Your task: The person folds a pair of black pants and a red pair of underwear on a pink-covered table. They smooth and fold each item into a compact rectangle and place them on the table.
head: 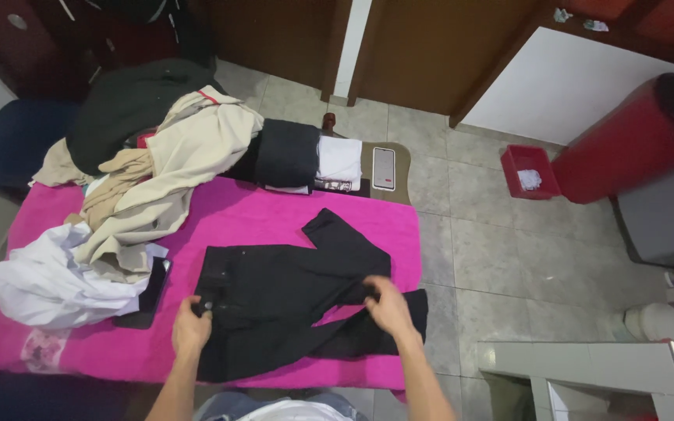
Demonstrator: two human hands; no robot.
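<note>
Black trousers (290,292) lie spread on a bright pink cloth (243,210) that covers a table. My left hand (190,327) grips the waistband end at the left. My right hand (388,306) pinches the fabric of a trouser leg near the table's right side. One leg bends up toward the back; the other runs right, past my right hand.
A heap of beige, white and dark clothes (150,156) fills the table's left and back. Folded black and white garments (306,160) and a phone (384,168) rest at the back. A red bin (528,171) and a red barrel (633,140) stand on the tiled floor.
</note>
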